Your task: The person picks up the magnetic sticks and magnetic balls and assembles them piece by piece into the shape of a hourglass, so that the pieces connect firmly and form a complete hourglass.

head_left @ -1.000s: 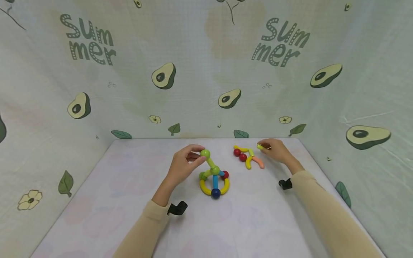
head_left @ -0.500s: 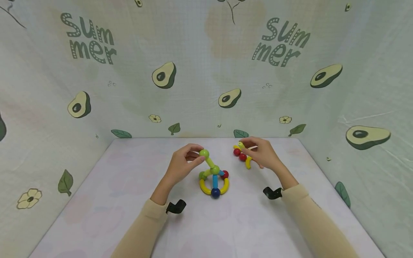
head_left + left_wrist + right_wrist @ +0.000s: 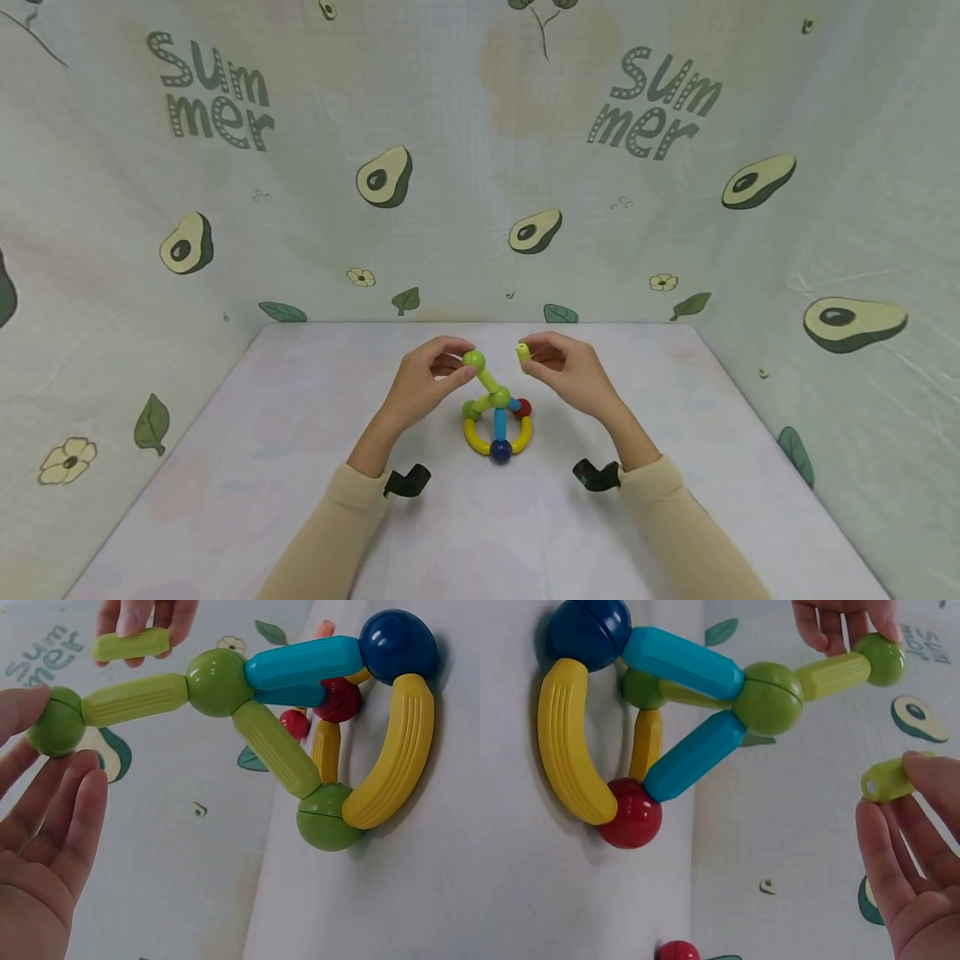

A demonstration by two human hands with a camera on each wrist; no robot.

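Observation:
A magnetic stick-and-ball structure stands on the table. Its base ring has yellow curved sticks (image 3: 397, 761) joining a dark blue ball (image 3: 501, 451), a red ball (image 3: 631, 813) and a green ball (image 3: 330, 817). Two blue sticks (image 3: 694, 755) and a light-green stick (image 3: 276, 748) rise to a central green ball (image 3: 767, 699). From there another light-green stick (image 3: 135, 700) slants up to a top green ball (image 3: 474, 361), which my left hand (image 3: 423, 383) pinches. My right hand (image 3: 573, 375) pinches a separate short light-green stick (image 3: 889, 780), upright and apart from the structure.
Behind my right hand, the loose pieces are hidden in the head view. A loose red ball (image 3: 294, 724) and an orange piece's tip (image 3: 325, 629) show in the left wrist view. Printed cloth walls (image 3: 465, 283) enclose the white table (image 3: 240, 467).
My right hand has moved left from the back right, past the loose pieces, carrying the light-green stick close to the top ball. My left hand has stayed nearly still on that ball.

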